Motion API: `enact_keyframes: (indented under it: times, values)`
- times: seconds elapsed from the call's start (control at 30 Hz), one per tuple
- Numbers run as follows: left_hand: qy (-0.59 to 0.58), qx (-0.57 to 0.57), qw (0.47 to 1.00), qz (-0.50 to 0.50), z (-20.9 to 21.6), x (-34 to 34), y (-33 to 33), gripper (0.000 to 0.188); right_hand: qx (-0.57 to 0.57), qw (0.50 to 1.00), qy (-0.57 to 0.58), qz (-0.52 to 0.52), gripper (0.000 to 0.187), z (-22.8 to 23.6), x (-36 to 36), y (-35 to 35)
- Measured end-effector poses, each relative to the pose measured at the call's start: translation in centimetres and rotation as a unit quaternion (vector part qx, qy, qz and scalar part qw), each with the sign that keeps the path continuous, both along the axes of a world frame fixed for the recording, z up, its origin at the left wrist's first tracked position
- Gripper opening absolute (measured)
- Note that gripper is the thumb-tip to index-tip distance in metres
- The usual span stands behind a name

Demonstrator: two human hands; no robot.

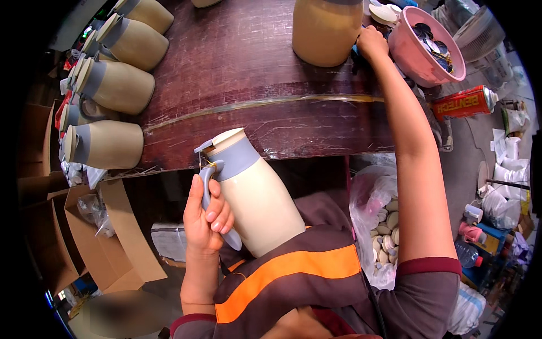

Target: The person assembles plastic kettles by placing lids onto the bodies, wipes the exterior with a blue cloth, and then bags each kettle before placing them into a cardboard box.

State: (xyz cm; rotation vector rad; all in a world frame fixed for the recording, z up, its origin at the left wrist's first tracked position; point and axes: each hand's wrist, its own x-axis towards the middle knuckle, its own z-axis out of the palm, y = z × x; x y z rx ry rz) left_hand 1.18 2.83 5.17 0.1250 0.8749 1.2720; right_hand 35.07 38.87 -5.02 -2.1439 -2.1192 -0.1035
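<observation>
My left hand (209, 214) is closed round the grey handle (206, 183) of a cream thermos jug (261, 203). The jug leans tilted against my lap at the table's front edge, its grey neck and cream lid upward. A thin yellow wire or tie hangs by the top of the handle. My right arm stretches far over the table, and my right hand (371, 44) is closed beside a second, tan thermos jug (327, 35). Something dark and blue (357, 55) shows at its fingers; what they grip is hidden.
Several more jugs (116, 85) lie along the table's left side. At the right are a pink basin (402, 48) of dark discs and a red spray can (464, 103). A plastic bag (367, 198) of cream lids hangs below the dark red table (237, 73); cardboard boxes (107, 243) stand left.
</observation>
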Motion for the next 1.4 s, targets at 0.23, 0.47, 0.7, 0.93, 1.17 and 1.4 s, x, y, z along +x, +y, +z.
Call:
enact_keyframes:
  times: [0.23, 0.47, 0.7, 0.93, 1.17, 1.4]
  values:
    - [-0.008, 0.015, 1.000, -0.005, -0.1, 0.0, -0.2, 0.042, -0.029, 0.999, -0.004, 0.040, 0.038, 0.0, 1.4, -4.3]
    - [0.069, 0.013, 0.996, -0.049, -0.4, 0.7, 0.9, 0.039, -0.024, 0.753, 0.657, 0.032, 0.033, 1.6, 3.9, -11.6]
    - [-0.008, 0.106, 0.991, -0.077, 0.0, 0.2, 2.8, 0.034, -0.143, 0.547, 0.824, 0.040, 0.051, 6.5, -2.2, -26.3]
    - [-0.033, 0.084, 0.995, 0.036, -0.6, 0.1, 4.2, 0.041, -0.079, 0.710, 0.664, 0.221, 0.045, 7.4, -10.8, -35.3]
    - [-0.081, 0.130, 0.987, 0.047, -0.9, 0.7, 4.0, 0.037, 0.159, 0.809, 0.366, 0.432, 0.040, 8.8, -16.2, -37.4]
    - [-0.086, 0.144, 0.985, 0.051, -0.6, 2.0, 3.8, 0.031, 0.119, 0.818, 0.425, 0.369, 0.044, 6.7, -11.2, -38.8]
